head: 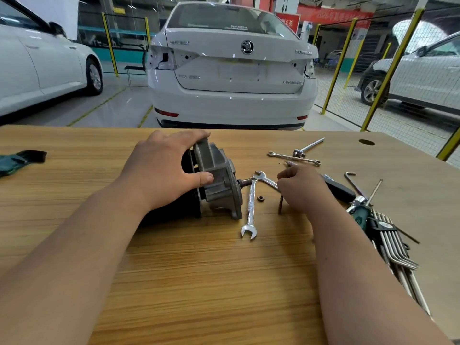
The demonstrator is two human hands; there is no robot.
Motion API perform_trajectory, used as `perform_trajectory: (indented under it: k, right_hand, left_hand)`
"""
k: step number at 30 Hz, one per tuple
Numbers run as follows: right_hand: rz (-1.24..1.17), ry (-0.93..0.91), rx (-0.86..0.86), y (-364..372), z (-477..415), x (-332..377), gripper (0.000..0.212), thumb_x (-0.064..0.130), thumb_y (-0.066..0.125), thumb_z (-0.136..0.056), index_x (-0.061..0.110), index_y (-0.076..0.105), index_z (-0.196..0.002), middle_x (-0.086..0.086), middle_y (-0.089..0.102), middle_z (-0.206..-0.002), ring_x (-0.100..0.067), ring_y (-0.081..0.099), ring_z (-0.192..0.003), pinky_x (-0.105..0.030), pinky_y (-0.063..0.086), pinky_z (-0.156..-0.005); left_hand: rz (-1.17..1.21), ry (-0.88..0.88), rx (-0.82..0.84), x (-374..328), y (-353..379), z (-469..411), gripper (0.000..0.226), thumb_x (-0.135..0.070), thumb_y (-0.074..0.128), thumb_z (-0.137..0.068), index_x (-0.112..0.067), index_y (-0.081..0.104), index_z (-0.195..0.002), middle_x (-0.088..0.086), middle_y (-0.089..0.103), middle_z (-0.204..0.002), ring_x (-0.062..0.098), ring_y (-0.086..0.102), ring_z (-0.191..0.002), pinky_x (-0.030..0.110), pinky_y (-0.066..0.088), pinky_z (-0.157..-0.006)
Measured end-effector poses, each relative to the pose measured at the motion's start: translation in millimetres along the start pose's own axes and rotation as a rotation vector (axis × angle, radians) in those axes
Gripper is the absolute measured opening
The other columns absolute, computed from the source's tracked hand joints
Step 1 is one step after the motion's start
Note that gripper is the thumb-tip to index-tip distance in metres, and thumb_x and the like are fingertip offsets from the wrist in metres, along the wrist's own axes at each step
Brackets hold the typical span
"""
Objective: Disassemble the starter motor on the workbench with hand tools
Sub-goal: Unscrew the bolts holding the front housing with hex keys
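Our left hand [164, 170] clamps the starter motor [219, 175], fingers curled over its top and thumb pressed on the grey housing. The motor lies mid workbench [199, 270], its shaft end touching a combination wrench [251, 207], with a loose nut [260, 198] just beside. Our right hand [301, 188], fingers curled, pinches the end of a dark bolt [280, 206]

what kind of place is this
Likely a car repair or training workshop: white cars parked past the wooden workbench, yellow-posted mesh fencing, and wrenches beside a starter motor.
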State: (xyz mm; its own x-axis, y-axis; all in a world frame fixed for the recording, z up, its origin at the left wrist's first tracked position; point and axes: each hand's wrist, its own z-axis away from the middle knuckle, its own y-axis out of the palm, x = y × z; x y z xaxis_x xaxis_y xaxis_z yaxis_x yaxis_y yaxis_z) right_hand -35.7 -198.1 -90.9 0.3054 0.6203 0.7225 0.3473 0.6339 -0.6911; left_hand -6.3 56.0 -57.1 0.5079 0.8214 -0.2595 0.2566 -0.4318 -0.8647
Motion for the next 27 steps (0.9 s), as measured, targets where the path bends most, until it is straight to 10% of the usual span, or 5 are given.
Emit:
perform_trajectory:
  k: [9,14,18,27]
  right_hand:
    - [-0.202,-0.241,-0.139,6.9,13.9,12.0,0.033,0.018,0.057,-0.09,0.022,0.058,-0.123,0.017,0.056,-0.092,-0.001,0.054,-0.085,-0.018,0.043,-0.068]
    - [-0.271,-0.528,0.21,19.3,31.7,27.5,0.062,0.047,0.066,-0.084,0.028,0.045,-0.14,0.02,0.055,-0.122,0.0,0.052,-0.115,-0.018,0.043,-0.089]
    - [-0.089,-0.565,0.435,24.8,26.1,40.0,0.097,0.055,0.077,-0.072,0.033,0.024,-0.15,0.014,0.047,-0.125,-0.003,0.048,-0.108,-0.003,0.039,-0.07]
    - [-0.487,-0.446,0.385,6.6,15.5,23.7,0.069,0.03,0.07,-0.065,0.025,0.053,-0.132,0.002,0.066,-0.106,-0.013,0.069,-0.088,-0.027,0.057,-0.069]
  left_hand:
    - [0.022,0.033,-0.028,-0.3,-0.8,1.6,0.081,-0.057,0.072,-0.074,-0.049,0.031,-0.144,-0.007,0.05,-0.14,0.019,0.04,-0.126,0.041,0.037,-0.1]
    - [0.043,0.125,-0.071,0.3,-1.4,6.8,0.078,-0.053,0.074,-0.075,-0.042,0.038,-0.144,-0.01,0.052,-0.14,0.019,0.043,-0.123,0.043,0.039,-0.1]
    - [0.051,0.216,-0.153,4.3,1.0,12.0,0.067,-0.047,0.072,-0.08,-0.03,0.048,-0.141,-0.007,0.058,-0.134,0.023,0.051,-0.117,0.042,0.042,-0.093]
    - [0.157,0.137,-0.267,15.7,6.0,10.1,0.035,-0.037,0.059,-0.092,-0.017,0.066,-0.119,0.0,0.067,-0.117,0.021,0.06,-0.111,0.037,0.048,-0.089]
